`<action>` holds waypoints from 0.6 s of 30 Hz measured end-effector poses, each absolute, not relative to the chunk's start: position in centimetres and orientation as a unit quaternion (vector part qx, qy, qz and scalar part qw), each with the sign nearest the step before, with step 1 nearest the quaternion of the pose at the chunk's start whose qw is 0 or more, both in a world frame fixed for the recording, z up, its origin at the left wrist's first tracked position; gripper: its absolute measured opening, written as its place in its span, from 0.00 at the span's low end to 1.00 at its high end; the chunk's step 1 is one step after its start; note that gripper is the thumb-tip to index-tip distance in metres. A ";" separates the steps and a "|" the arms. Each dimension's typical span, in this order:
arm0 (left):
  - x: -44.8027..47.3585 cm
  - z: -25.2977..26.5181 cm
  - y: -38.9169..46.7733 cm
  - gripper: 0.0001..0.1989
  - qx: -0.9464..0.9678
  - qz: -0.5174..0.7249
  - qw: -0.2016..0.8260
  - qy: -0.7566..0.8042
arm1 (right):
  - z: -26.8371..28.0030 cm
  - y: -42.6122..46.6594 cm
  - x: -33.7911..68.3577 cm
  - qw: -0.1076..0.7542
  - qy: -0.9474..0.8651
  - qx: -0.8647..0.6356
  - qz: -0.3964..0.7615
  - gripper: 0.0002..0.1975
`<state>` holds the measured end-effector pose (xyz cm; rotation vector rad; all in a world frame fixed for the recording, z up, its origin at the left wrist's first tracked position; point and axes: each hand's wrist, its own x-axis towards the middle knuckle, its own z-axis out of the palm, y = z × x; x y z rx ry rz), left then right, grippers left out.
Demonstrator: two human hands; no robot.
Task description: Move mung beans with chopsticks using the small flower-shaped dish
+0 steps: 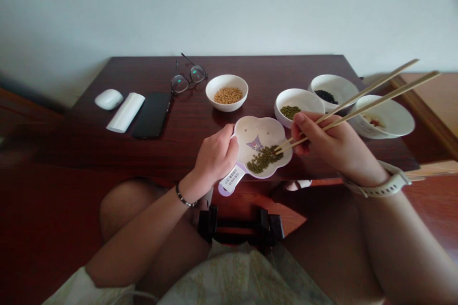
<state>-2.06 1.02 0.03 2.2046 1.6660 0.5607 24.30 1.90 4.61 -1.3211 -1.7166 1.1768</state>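
My left hand (217, 153) grips the left rim of a shallow lilac-and-white dish (246, 140), shaped like a cloud and fitted with a short labelled handle (232, 178). Small green beans (263, 161) lie gathered in the dish's lower part, below a printed cartoon figure. Long wooden chopsticks (372, 93) are held in my right hand (324, 140), their tips down among these beans. Whether the tips pinch a bean I cannot tell. Just beyond my right hand stands a white bowl (307, 99) with more green beans (290, 112).
Farther back stand a bowl of yellow soybeans (229, 96), a bowl of black beans (325, 96) and a bowl (397, 119) with a few reddish bits. Glasses (189, 79), a phone (152, 115), a white case (126, 112) and a white rounded object (108, 99) lie left.
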 end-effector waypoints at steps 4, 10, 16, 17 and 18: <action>-2.0 0.1 1.1 0.13 0.772 0.196 0.164 0.582 | 4.6 1.9 24.9 0.311 -0.673 -0.486 0.463 0.26; -2.1 0.1 1.1 0.13 0.773 0.195 0.163 0.582 | 3.8 2.0 24.9 0.293 -0.701 -0.495 0.421 0.26; -2.1 -0.2 1.1 0.13 0.776 0.203 0.158 0.576 | 3.8 2.1 24.6 0.305 -0.711 -0.502 0.388 0.26; -2.1 -0.2 1.1 0.13 0.776 0.204 0.157 0.576 | 3.8 2.1 24.6 0.312 -0.704 -0.503 0.392 0.26; -2.1 -0.3 1.1 0.12 0.776 0.205 0.157 0.576 | 3.9 2.1 24.5 0.319 -0.696 -0.504 0.398 0.26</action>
